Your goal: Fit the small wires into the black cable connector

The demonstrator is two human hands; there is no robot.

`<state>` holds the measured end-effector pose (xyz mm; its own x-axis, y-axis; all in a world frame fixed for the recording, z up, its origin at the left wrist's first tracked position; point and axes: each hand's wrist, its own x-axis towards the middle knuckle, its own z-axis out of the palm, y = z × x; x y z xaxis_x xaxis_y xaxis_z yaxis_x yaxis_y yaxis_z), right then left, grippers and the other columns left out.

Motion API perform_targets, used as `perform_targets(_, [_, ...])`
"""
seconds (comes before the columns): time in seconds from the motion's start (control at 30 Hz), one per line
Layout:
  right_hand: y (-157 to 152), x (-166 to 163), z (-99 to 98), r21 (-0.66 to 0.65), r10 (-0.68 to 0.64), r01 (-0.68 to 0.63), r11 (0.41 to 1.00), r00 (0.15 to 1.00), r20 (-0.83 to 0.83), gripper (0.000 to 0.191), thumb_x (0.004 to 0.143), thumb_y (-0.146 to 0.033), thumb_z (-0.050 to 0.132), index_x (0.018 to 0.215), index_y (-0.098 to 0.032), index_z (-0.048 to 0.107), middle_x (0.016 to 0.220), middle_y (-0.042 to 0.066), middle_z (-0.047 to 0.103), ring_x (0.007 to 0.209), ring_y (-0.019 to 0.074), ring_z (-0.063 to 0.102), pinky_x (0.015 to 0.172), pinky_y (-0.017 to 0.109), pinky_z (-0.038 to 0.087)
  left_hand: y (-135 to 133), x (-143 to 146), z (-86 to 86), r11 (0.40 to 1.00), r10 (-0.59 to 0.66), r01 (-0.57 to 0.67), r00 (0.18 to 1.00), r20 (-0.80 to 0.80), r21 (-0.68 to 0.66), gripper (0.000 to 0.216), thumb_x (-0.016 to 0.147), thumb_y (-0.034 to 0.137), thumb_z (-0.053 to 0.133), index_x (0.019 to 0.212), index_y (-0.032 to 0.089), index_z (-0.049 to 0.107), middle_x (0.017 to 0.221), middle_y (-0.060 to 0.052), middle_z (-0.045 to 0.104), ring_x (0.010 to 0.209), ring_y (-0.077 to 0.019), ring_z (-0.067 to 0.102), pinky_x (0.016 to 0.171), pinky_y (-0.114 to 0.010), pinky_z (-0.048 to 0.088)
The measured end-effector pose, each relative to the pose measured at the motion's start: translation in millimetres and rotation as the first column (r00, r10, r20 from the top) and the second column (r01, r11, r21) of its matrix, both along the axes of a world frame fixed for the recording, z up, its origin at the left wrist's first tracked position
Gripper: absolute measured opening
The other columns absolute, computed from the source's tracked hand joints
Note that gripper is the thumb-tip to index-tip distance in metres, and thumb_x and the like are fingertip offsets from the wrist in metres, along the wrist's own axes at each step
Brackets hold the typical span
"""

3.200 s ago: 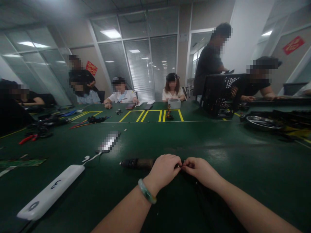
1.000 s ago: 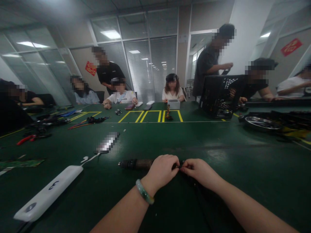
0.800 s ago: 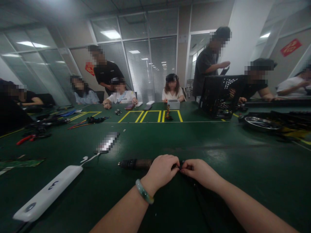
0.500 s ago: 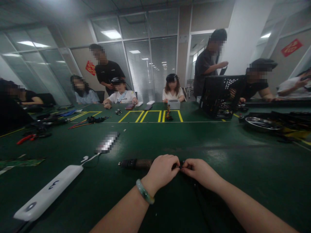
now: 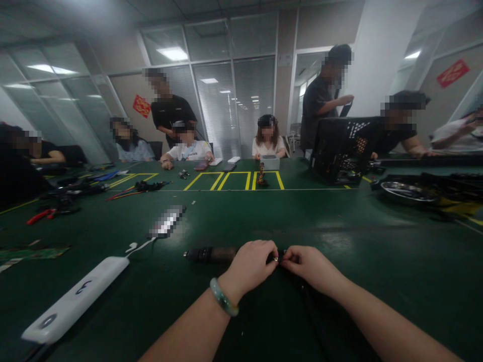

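Head view: dark cylindrical part (image 5: 213, 254) lies flat, long axis pointing left; left hand (image 5: 249, 266) and right hand (image 5: 311, 267) close, pinching a small metal fitting (image 5: 276, 259) at its right end

My left forearm (image 5: 184, 332) and right forearm (image 5: 392, 317) are bare all the way down to my left hand (image 5: 251, 266) and right hand (image 5: 307, 266). Around my left wrist (image 5: 234, 284) sits a jade bangle (image 5: 224, 297), a smooth rounded band of mottled pale green.

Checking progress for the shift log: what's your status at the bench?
Left hand, right hand both pinching small metal part. Dark cylindrical tool beside left hand. White plastic bar further left.
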<state>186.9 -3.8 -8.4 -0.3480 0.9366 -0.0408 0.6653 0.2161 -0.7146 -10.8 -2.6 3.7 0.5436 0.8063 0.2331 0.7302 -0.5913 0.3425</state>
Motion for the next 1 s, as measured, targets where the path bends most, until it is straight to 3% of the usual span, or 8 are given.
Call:
perform_targets(0.2, [-0.1,-0.7,-0.1,0.004,0.003,-0.003,1.0,1.0,-0.005,0.016,0.084,-0.031,0.057,0.082,-0.021,0.069,0.075,0.0,0.07,0.067,0.0151,0.062,0.056,0.022,0.038,1.3,1.9,0.3,0.999,-0.035,0.035,0.999,-0.022,-0.003,0.012,0.085,0.028,0.064,0.095,0.023,0.06,0.095,0.001,0.064,0.093,-0.0182,0.058,0.084,-0.032,0.042])
perform_targets(0.43, [0.1,1.0,3.5,-0.028,-0.006,0.006,1.0,1.0,0.005,0.018,0.084,-0.033,0.056,0.082,-0.02,0.069,0.075,0.0,0.069,0.066,0.0149,0.062,0.055,0.022,0.037,-0.1,3.8,-1.1,0.997,0.068,-0.07,0.997,-0.043,-0.035,0.018,0.083,0.034,0.066,0.094,0.022,0.058,0.094,0.0,0.063,0.089,-0.0189,0.059,0.078,-0.032,0.044])
perform_targets(0.63, [1.4,1.9,1.0,-0.025,-0.008,0.008,1.0,1.0,0.007,0.018,0.084,-0.034,0.056,0.082,-0.021,0.069,0.074,0.0,0.069,0.065,0.0147,0.061,0.055,0.022,0.037,-0.3,2.5,-0.9,1.0,-0.01,0.01,1.0,-0.001,-0.002,0.006,0.086,0.022,0.059,0.092,0.023,0.06,0.094,0.002,0.063,0.09,-0.0167,0.058,0.084,-0.032,0.043])
perform_targets(0.8, [1.0,0.6,2.8,-0.014,-0.009,0.01,1.0,1.0,0.015,0.019,0.084,-0.034,0.056,0.082,-0.02,0.068,0.073,0.0,0.069,0.065,0.0153,0.061,0.055,0.022,0.038,-1.3,3.5,0.0,0.999,0.027,-0.027,1.0,0.007,0.029,0.013,0.085,0.021,0.06,0.098,0.022,0.058,0.099,-0.001,0.062,0.096,-0.0189,0.057,0.088,-0.034,0.042])
perform_targets(1.0, [1.3,0.7,3.0,-0.012,-0.011,0.011,1.0,1.0,0.027,0.016,0.083,-0.033,0.058,0.082,-0.021,0.068,0.074,0.0,0.07,0.066,0.0154,0.062,0.056,0.023,0.039,-0.6,2.8,-1.5,0.999,0.012,-0.013,1.0,0.016,0.031,0.007,0.083,0.021,0.062,0.09,0.022,0.059,0.102,-0.001,0.063,0.1,-0.0199,0.056,0.091,-0.036,0.041])
